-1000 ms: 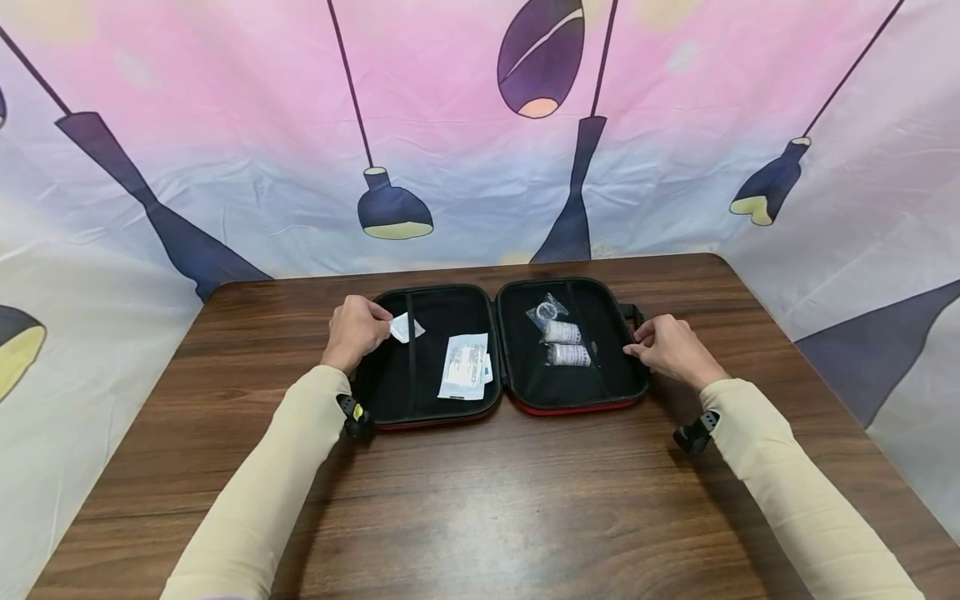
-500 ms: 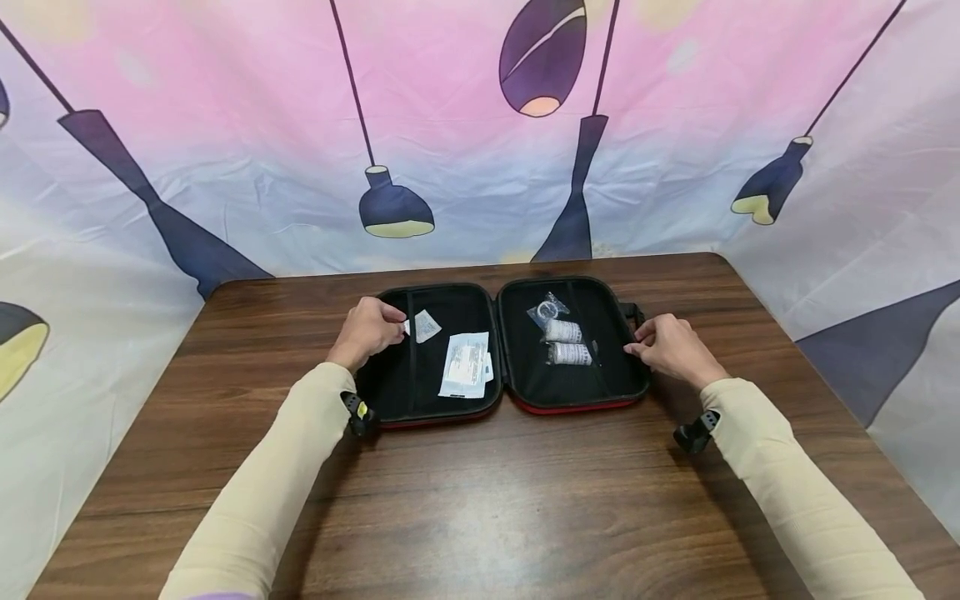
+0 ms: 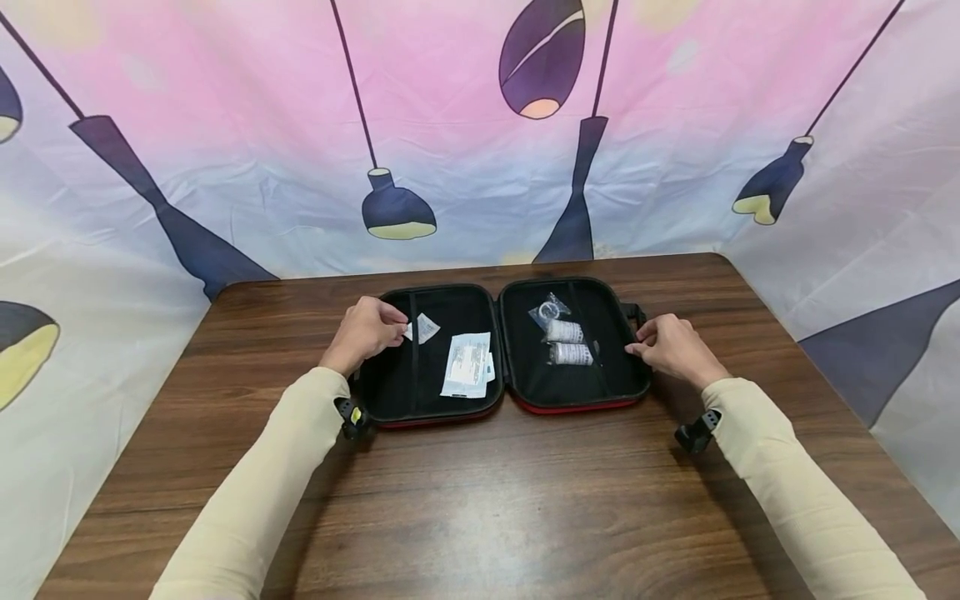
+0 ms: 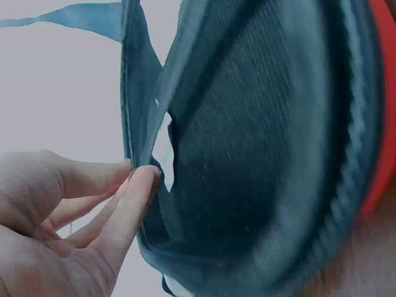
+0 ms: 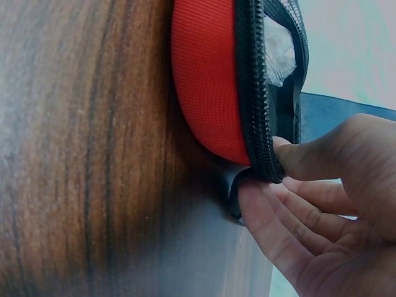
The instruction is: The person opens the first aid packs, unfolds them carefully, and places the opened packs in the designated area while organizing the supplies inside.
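An open black-lined case [image 3: 390, 387] with a red shell lies flat on the table. My left hand [image 3: 362, 333] pinches a small white sachet [image 3: 428, 328] at the far left of the case. That sachet passes beneath a black elastic strap [image 3: 414, 375]; in the left wrist view its white edge [image 4: 164, 154] shows behind the strap, right at my fingertips. At the case's right end, my right hand [image 3: 673, 350] grips the zippered rim [image 5: 257, 111], thumb on the inside and fingers underneath. The corner of the sachet in my left fingers is mostly hidden.
Larger white-and-blue packets [image 3: 467, 367] lie in the left half. Two wrapped bandage rolls [image 3: 566, 332] and a clear bag with a white ring [image 3: 548, 310] sit in the right half. A black handle [image 3: 633, 313] sticks out at the right. Wooden table [image 3: 480, 500] extends in front.
My left hand has shifted right, and the sachet has slid farther under the strap so more of it shows on the strap's right side. My right hand keeps its place on the rim.
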